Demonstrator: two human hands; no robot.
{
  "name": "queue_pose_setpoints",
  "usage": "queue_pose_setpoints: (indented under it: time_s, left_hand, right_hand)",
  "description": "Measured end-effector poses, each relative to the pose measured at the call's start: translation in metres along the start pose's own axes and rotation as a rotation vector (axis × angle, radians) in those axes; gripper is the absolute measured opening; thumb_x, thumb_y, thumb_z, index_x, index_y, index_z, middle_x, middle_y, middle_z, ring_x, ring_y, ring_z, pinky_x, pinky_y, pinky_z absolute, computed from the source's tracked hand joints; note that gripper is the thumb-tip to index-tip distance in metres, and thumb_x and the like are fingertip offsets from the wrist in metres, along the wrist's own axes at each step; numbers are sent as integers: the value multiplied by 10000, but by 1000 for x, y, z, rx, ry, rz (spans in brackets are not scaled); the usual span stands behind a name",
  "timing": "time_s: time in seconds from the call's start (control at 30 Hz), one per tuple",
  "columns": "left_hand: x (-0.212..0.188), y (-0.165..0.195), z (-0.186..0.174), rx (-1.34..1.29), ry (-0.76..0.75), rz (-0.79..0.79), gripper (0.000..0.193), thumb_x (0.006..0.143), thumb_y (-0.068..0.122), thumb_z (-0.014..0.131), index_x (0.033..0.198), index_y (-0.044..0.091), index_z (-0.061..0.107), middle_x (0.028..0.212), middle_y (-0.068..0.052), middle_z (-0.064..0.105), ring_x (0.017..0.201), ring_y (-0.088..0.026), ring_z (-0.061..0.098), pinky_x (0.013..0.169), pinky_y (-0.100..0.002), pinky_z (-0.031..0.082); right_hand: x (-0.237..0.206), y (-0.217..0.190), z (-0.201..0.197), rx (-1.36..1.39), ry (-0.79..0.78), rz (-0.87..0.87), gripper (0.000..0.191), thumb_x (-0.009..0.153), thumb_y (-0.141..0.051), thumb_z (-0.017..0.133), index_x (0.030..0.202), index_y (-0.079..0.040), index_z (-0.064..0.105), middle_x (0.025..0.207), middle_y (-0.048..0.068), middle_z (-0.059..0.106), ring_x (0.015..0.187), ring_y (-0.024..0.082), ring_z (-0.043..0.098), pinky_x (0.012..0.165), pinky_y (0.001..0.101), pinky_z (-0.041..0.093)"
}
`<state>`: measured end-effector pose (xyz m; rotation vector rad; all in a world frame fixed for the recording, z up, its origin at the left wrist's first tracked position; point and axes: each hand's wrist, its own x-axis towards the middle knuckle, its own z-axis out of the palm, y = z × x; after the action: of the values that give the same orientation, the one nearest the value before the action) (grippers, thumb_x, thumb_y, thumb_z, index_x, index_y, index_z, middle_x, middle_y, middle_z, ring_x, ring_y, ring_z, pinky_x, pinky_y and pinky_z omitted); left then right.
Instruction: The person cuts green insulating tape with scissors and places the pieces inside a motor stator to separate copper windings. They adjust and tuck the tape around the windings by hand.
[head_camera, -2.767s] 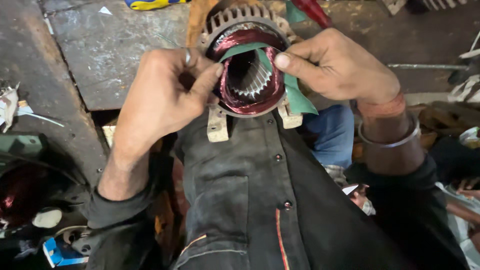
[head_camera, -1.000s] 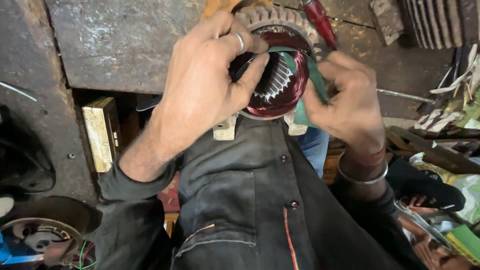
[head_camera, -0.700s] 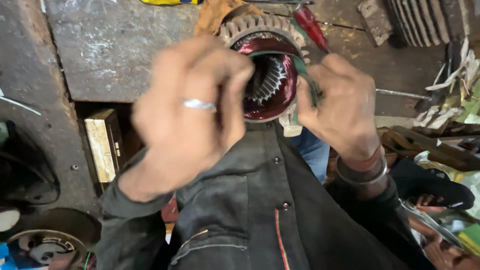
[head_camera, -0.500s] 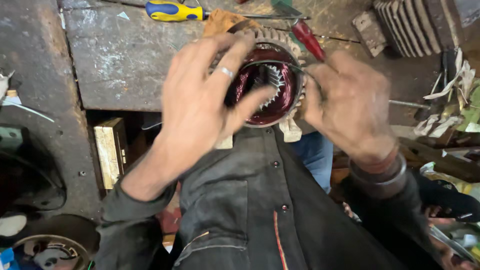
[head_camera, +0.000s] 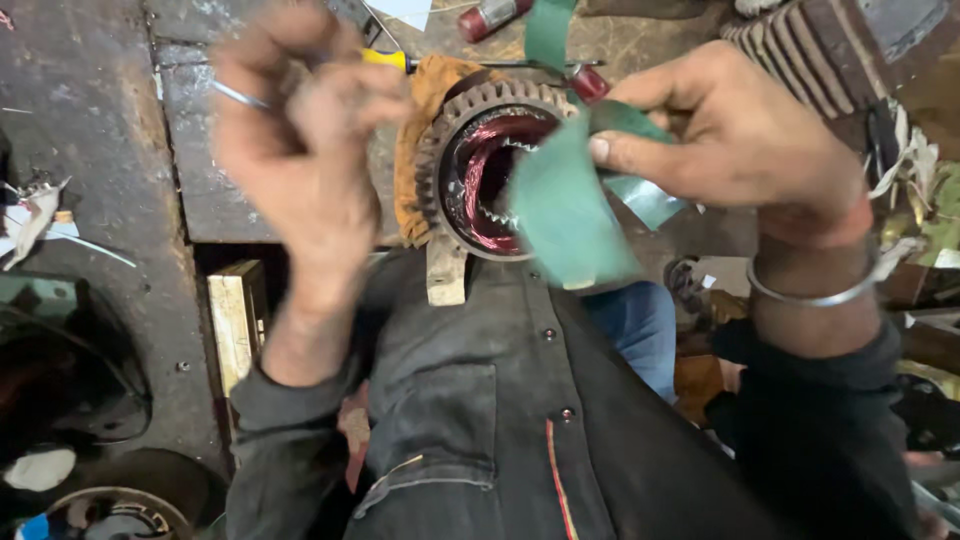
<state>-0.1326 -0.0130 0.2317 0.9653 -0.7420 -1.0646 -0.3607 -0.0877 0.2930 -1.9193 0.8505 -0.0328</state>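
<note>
Your right hand pinches one green paper sheet between thumb and fingers, and the sheet hangs across the right half of the motor ring, hiding that side of its red windings. The ring rests on your lap, its toothed left rim bare. Your left hand hovers left of the ring, blurred, fingers loosely curled, apparently holding nothing; there is open room between it and the rim. Above the ring lies one screwdriver, partly hidden by your left hand.
</note>
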Motion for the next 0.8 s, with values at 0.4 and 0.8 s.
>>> queue_pose_setpoints:
  time_s: [0.4, 0.8]
  left_hand:
    - [-74, -66, -9, -60, -351, -368, 525, 1020, 21, 764, 1476, -31, 508, 1168, -87, 701, 1030, -112, 691, 869, -262, 593]
    - [-73, -51, -15, 377, -408, -178, 379, 1007, 88, 787, 1279, -45, 560, 1113, -59, 673, 964, -117, 661, 876, -241, 552]
  right_hand:
    - [-4, 21, 21, 174, -121, 63, 462, 886, -185, 750, 1279, 17, 615, 907, 53, 799, 779, 76, 768, 585, 245, 606]
    - [-21, 19, 35, 59, 158, -50, 507, 896, -233, 812, 1317, -45, 602, 934, 95, 786, 795, 170, 763, 660, 284, 585]
